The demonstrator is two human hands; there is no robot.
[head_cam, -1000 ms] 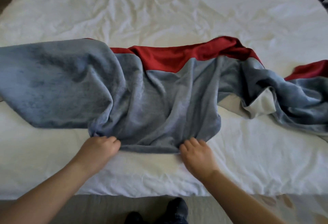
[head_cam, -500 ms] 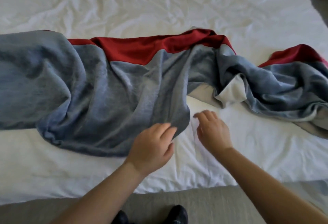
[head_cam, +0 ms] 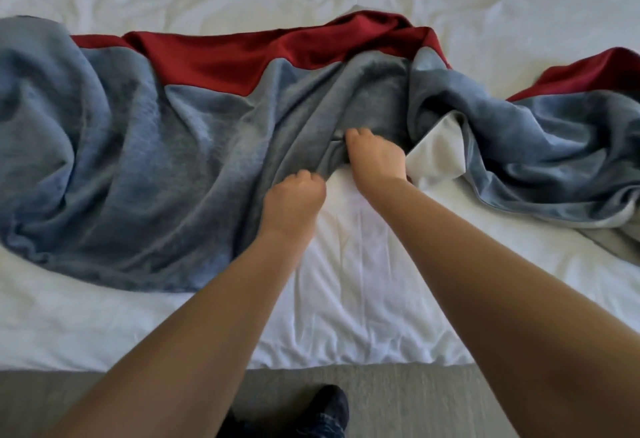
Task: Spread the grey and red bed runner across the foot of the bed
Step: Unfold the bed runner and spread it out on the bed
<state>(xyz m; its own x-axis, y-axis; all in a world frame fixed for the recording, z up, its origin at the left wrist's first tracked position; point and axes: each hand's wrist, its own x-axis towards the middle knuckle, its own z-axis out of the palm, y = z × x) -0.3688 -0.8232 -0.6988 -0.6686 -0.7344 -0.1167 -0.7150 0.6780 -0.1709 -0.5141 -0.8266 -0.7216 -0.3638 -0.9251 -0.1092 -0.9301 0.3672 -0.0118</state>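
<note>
Bed (head_cam: 363,281) first: white sheet, pretty wrinkled, and I'm standing at the foot end w/ grey carpet (head_cam: 398,399) under me.

The grey and red bed runner (head_cam: 138,160) lies across it left to right, but it's nowhere near flat. The left half is roughly laid out, rumpled, w/ its near hem sitting back from the mattress edge. The right half is a twisted heap trailing off the right side of the view. The red band (head_cam: 225,59) runs along the far side, visible in 2 stretches w/ a bunched grey hump between them.

Just right of my hands the white lining (head_cam: 436,153) is flipped up, so that bit is folded over on itself.

Now the change: 1 sec ago both hands sat on the near hem of the middle section, well apart. Half a sec ago they'd let go and were sliding right, fingers loose. Now they're close together at the fold where the flat part meets the heap. My left hand (head_cam: 294,198) is curled round the near edge of the grey fabric, and my right hand (head_cam: 375,157) has its fingers dug into the fold a bit further in. So both are grasping the runner, afaict.

What that means imo: the middle is done enough and I've moved on to the messy right part. Next is prob pulling this fold toward me and rightward to untwist it and get the lining face down. Maybe halfway through.
</note>
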